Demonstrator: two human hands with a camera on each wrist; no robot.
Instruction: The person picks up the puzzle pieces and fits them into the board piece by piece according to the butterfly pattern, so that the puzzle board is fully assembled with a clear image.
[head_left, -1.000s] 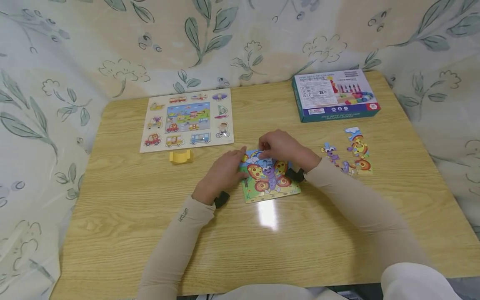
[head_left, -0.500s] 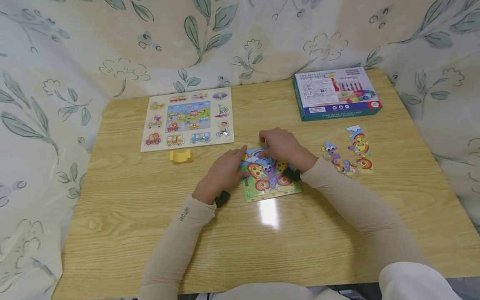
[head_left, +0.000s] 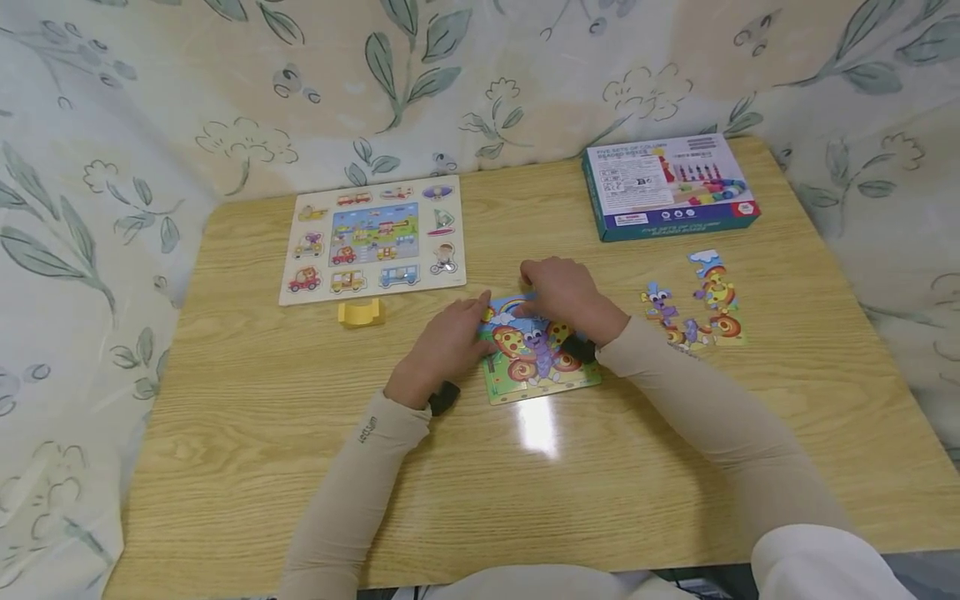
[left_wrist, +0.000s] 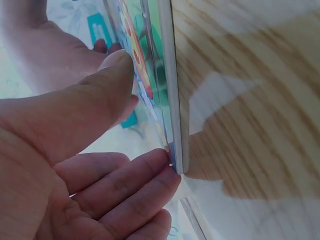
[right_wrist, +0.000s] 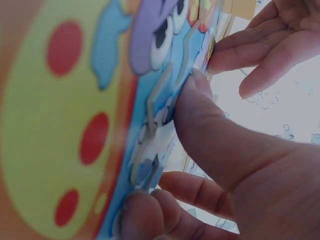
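Observation:
A butterfly jigsaw board lies on the table in front of me in the head view. My left hand is at its left side; in the left wrist view the thumb reaches over the picture face and straight fingertips touch the board's corner. At the far edge, my right hand has its fingers curled about a blue-and-white puzzle piece in the sky part, thumb on one end and fingers at the other. Seams there look uneven in the right wrist view. The right hand partly hides the board's upper right.
Several loose butterfly pieces lie right of the board. A wooden vehicle puzzle sits at the back left, with a yellow curved block before it. A boxed bead set stands at the back right, near the patterned cloth.
The right wrist and forearm have shifted slightly left, while its fingers keep their place at the board's far edge. The left hand stays where it was.

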